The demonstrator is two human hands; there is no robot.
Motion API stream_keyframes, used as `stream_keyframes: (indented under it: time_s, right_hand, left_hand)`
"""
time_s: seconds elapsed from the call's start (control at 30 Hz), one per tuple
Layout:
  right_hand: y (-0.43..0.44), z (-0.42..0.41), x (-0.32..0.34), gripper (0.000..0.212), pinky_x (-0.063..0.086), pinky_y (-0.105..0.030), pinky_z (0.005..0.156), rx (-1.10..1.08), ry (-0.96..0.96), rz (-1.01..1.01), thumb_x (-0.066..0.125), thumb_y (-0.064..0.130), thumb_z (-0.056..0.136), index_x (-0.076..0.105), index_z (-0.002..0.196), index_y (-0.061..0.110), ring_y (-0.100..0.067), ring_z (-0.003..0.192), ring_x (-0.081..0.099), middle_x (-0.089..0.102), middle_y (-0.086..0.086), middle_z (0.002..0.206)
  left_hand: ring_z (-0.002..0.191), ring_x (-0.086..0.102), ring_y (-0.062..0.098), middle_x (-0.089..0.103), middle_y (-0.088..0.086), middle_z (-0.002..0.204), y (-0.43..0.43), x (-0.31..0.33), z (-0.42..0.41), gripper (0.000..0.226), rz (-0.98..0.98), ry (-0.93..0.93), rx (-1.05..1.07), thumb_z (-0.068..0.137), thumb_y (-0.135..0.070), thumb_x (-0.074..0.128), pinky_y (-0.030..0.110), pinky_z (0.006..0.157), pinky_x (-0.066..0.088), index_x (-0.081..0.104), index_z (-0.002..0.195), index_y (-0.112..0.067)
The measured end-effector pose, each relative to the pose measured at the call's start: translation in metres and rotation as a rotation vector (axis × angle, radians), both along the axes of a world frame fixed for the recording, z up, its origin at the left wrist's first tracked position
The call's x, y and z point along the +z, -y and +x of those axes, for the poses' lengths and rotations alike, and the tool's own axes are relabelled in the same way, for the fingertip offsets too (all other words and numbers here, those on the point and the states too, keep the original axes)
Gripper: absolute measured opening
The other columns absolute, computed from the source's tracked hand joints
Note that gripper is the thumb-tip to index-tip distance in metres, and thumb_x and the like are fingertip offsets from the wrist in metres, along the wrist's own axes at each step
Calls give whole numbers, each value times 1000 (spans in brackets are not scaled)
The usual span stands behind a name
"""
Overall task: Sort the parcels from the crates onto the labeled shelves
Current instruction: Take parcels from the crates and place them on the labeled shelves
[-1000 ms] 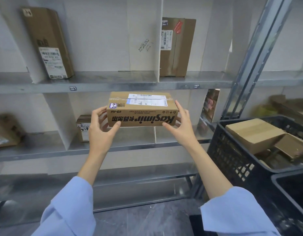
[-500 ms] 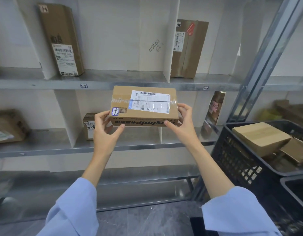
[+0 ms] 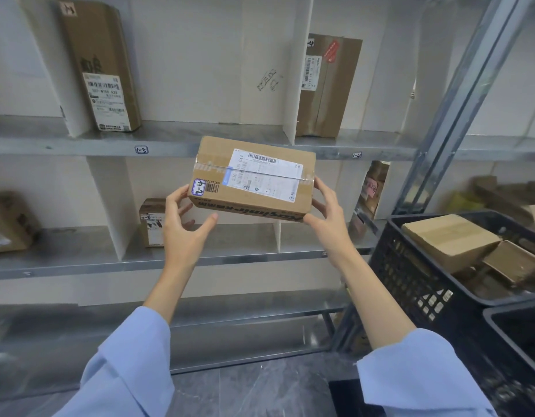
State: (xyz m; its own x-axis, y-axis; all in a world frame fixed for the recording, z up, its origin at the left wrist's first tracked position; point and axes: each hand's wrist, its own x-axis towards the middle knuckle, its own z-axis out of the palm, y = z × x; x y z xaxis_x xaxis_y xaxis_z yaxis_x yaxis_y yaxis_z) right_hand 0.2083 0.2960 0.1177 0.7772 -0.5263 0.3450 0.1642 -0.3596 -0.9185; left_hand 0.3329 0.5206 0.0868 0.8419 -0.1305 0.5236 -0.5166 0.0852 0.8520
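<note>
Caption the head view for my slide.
The left hand and right hand hold a brown cardboard parcel before grey metal shelves.

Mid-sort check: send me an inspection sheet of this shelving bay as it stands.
Surface: metal shelves, white dividers, edge tags 1-3 and 1-4.
Job's things: taped parcel held in the air, shipping label up; left upright parcel and right upright parcel on the upper shelf; cardboard box in black crate.
Clutter: nothing seen.
Grippers: left hand and right hand grip the taped parcel's ends.
Cables: nothing seen.
Surroundings: steel upright, grey floor.
</note>
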Motion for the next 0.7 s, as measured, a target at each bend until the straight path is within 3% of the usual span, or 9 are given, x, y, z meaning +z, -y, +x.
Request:
stream_keyframes:
  time_s: [0.1, 0.2, 0.27, 0.37, 0.47, 0.57, 0.7]
  right_hand:
    - [1, -4, 3, 75, 39, 4, 71, 11, 9, -18, 73, 20, 89, 32, 147, 44, 27, 108, 44, 34, 36, 136]
    - [0, -7, 3, 79, 42, -2, 76, 23, -1, -48, 72, 15, 88, 30, 149, 42, 21, 113, 46, 35, 33, 142]
    - [-2, -8, 2, 82, 45, -2, 71, 32, 10, -62, 73, 12, 88, 29, 152, 36, 18, 116, 47, 37, 28, 146]
    - [-7, -10, 2, 84, 46, -2, 72, 24, 34, -81, 75, 13, 86, 28, 154, 31, 14, 118, 49, 37, 24, 147]
    - [-9, -11, 2, 87, 46, -2, 73, 15, 53, -85, 78, 17, 84, 27, 153, 30, 6, 121, 49, 38, 23, 148]
    - [-9, -12, 2, 94, 46, -3, 72, 20, 56, -71, 80, 17, 82, 22, 153, 33, -1, 125, 47, 36, 20, 149]
    - [-8, -12, 0, 100, 40, -14, 90, 39, 34, -70, 82, 26, 79, 17, 154, 39, -7, 136, 40, 29, 19, 156]
  left_hand:
    - [118, 52, -3, 53, -7, 138, 3, 0, 0, 69, -7, 11, -17, 81, -9, 77, 5, 83, 42, 44, 139, -26]
    - [120, 51, -4, 49, -11, 142, 6, 2, 0, 76, -17, -3, -14, 81, -11, 78, 3, 82, 42, 38, 144, -28]
    - [123, 50, -2, 44, -15, 144, 7, 4, 0, 81, -32, -7, -5, 80, -13, 79, 10, 86, 46, 33, 146, -27]
    - [127, 48, 9, 41, -15, 145, 10, 6, -1, 80, -71, -41, -12, 77, -17, 81, 36, 96, 51, 32, 140, -25]
    - [129, 46, 10, 40, -18, 144, 14, 8, -1, 77, -77, -38, -23, 77, -19, 81, 41, 99, 50, 34, 137, -29]
    - [130, 46, 9, 37, -17, 144, 16, 11, 0, 78, -82, -25, -12, 78, -17, 81, 37, 97, 51, 34, 139, -31]
    - [131, 43, 5, 37, -8, 147, 19, 17, 3, 81, -100, -3, -15, 79, -20, 81, 21, 91, 47, 33, 143, -29]
